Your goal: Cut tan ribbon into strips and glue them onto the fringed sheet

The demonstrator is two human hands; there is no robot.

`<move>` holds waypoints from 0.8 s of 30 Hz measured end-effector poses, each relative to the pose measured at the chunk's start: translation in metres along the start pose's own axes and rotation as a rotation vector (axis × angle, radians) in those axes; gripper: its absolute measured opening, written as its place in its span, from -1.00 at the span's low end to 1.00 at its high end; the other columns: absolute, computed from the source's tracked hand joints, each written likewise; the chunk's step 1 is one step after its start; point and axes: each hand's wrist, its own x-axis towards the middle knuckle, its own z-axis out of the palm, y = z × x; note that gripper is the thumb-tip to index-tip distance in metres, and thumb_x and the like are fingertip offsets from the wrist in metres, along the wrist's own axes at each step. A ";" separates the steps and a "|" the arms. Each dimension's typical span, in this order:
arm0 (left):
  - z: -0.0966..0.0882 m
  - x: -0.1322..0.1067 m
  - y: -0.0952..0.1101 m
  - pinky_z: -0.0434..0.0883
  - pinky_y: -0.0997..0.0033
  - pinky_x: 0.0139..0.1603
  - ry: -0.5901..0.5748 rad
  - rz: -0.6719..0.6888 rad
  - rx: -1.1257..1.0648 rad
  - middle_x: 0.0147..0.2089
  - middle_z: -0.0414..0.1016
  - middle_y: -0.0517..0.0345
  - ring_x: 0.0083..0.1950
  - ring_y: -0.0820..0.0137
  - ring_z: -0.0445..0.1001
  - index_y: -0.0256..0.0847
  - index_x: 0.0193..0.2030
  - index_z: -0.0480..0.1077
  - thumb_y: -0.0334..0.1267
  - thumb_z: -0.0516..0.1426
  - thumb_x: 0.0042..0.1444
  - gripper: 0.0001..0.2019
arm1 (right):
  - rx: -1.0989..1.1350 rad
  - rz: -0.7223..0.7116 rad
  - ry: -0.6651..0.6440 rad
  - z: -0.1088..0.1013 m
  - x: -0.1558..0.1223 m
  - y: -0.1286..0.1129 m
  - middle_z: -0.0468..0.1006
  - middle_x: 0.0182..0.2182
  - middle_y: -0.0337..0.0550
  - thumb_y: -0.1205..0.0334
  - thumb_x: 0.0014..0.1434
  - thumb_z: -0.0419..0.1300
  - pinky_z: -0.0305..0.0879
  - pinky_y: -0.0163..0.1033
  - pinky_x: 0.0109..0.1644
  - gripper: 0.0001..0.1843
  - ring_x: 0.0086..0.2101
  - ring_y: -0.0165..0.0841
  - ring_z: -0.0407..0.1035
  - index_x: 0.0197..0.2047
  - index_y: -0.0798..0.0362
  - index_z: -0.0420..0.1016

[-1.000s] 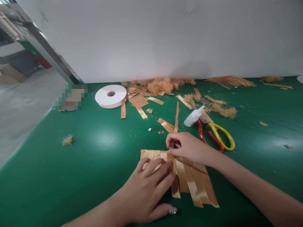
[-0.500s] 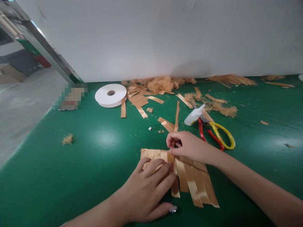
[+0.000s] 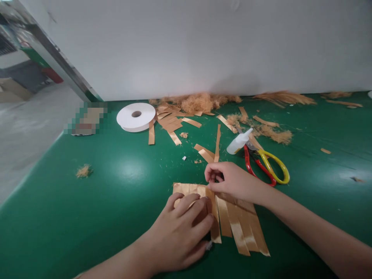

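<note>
On the table lies a mat of satin ribbon strips [image 3: 240,223], gold-tan, side by side with loose lower ends fanned to the right. My left hand [image 3: 184,230] rests over its left part, fingers bent and apart, fingertips pressing on the ribbon. The thumb, with a shiny nail, lies near the bottom of one strip. At the top edge my right hand [image 3: 226,178] is closed in a pinch on a ribbon strip [image 3: 213,217]; its fingertips partly hide the contact. Just beyond that hand are loose ribbon pieces [image 3: 217,143].
A white glue bottle [image 3: 238,143] leans on scissors [image 3: 271,164] with red and yellow handles. Further back are a white tape roll [image 3: 145,112], cut ribbon pieces [image 3: 171,124] and frayed fibres [image 3: 200,102] along a white wall [image 3: 186,46]. A fibre tuft [image 3: 84,171] lies left.
My left thumb has drawn in toward the fingers, and the left fingers have bent a little more. My right hand has stayed nearly still at the top edge.
</note>
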 end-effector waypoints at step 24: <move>-0.005 -0.001 -0.001 0.14 0.09 0.03 -0.055 -0.048 -0.198 0.10 0.32 -0.02 0.10 0.13 0.20 -0.18 -0.08 0.30 -0.12 -0.03 0.17 -0.74 | 0.272 -0.004 -0.030 -0.008 -0.012 -0.002 0.30 -0.50 -0.29 0.23 -0.04 0.21 0.10 -0.34 -0.42 -0.84 -0.49 -0.49 0.16 -0.44 0.08 0.29</move>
